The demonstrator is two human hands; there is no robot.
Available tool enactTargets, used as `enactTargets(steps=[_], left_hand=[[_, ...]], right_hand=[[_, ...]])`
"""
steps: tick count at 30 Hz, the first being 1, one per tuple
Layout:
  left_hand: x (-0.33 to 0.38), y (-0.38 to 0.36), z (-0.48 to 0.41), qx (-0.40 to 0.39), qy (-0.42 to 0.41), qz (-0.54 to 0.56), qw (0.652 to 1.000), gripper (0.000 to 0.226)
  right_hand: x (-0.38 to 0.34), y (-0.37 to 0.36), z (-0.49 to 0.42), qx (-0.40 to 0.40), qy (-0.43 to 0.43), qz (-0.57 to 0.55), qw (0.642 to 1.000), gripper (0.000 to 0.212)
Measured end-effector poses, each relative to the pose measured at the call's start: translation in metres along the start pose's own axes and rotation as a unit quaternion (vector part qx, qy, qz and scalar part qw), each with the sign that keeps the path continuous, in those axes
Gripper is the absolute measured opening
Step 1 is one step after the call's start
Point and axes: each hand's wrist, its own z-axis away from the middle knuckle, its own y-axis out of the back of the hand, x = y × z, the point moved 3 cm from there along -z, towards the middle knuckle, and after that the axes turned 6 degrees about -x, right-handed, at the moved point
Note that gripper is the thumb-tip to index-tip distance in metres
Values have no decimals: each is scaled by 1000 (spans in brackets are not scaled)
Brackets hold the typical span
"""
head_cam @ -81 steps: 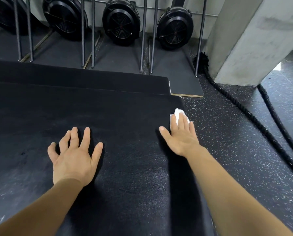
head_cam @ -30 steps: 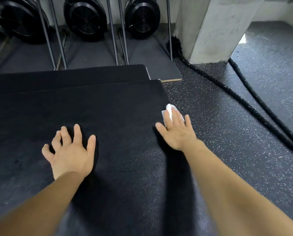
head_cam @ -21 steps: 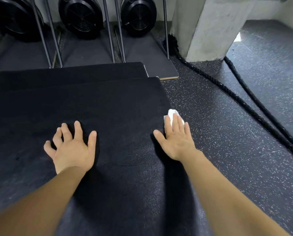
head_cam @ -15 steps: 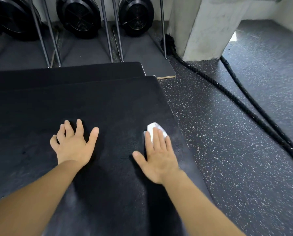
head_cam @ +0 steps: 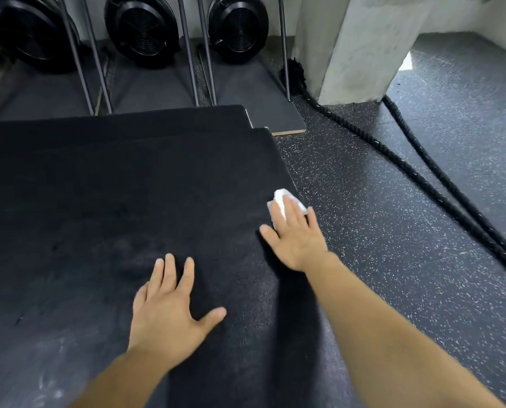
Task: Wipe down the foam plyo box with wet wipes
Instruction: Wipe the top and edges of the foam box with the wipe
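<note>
One wet wipe (head_cam: 279,201), bunched and white, lay pinned under the straight fingers of the right hand (head_cam: 297,241), at the right edge of the foam plyo box (head_cam: 113,201). It looked limp and light, better pressed flat than pinched; the box seemed grippy and slightly yielding. Leftward, the left hand (head_cam: 169,315) lay spread flat on the box, holding nothing. Rightward ran speckled floor (head_cam: 393,260) and thick rope (head_cam: 422,184).

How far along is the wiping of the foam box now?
Done: unclear; a faint sheen mid-top of the plyo box may be wiped. In hand: the right hand presses the wet wipe at the right edge; the left hand rests flat. Left: pale scuffs at the near left corner.
</note>
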Motion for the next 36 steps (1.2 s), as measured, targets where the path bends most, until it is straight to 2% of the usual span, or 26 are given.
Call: enactTargets(steps=[4,9,14,18,23,29,36], left_hand=[[3,7,-7,-41,23,-9,999,108],[10,13,-9,-80,34,3,996,109],[12,15,-9,-94,39,39,994,110],[13,17,-9,-103,45,41,993,112],[15,19,-10,-112,46,30,992,113],[14,17,-10,-112,46,41,992,110],[14,17,-9,-112,47,47,992,111]], right_hand=[[26,4,-10,-5,-57,-68,996,71],[14,-5,17,4,-61,-96,994,73],[-14,-28,73,16,-11,-48,999,76],[-46,-45,112,2,67,-33,997,81],[-48,-51,112,-5,145,18,989,76],[19,-23,68,9,52,24,998,66],[45,-15,60,-4,13,-43,999,67]])
